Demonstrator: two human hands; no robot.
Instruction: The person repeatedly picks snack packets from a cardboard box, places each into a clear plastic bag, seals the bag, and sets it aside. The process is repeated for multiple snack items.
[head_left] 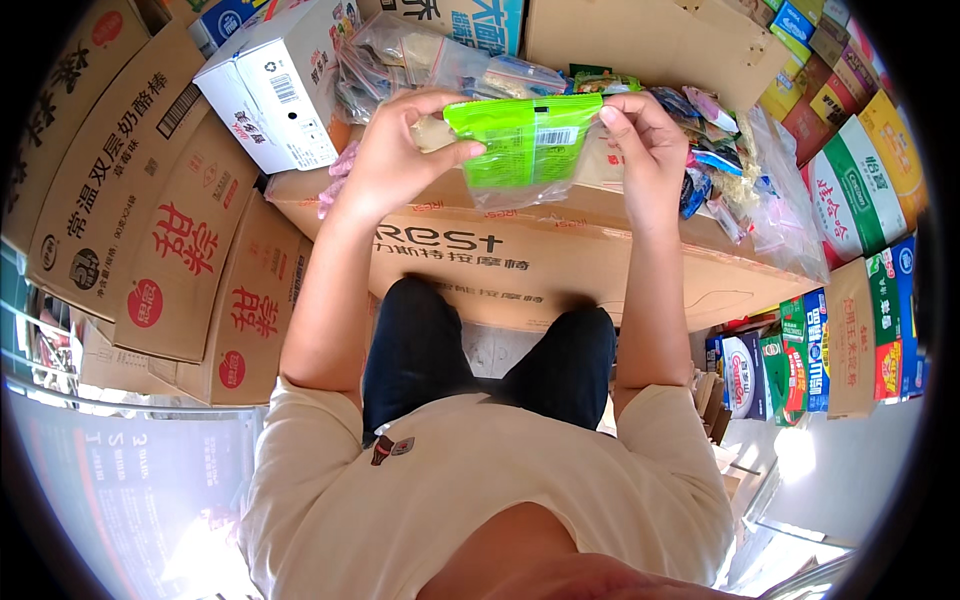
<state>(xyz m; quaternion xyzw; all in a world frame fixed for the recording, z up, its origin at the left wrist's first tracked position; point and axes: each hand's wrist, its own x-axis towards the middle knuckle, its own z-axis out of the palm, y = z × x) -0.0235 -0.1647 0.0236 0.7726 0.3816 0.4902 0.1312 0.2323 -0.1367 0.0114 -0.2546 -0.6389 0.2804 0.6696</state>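
A bright green plastic packet [525, 150] with a barcode label is stretched between my two hands, above a large cardboard box. My left hand [405, 150] pinches its left end between thumb and fingers. At the upper right corner, my right hand [648, 145] grips the packet the same way. Clear plastic film [522, 195] hangs at the packet's lower edge; whether it is part of the packet or a separate bag, I cannot tell. Behind the packet lie clear zip bags [415, 50] with pale contents. Beside my right hand is a heap of small colourful packets [705, 160].
The large cardboard box [560, 262] stands in front of my knees. A white carton [275, 90] sits at its left back. Brown cartons [180, 235] are stacked on the left. Colourful cartons [860, 185] line the right side, and a crumpled clear bag [785, 215] lies near the right edge.
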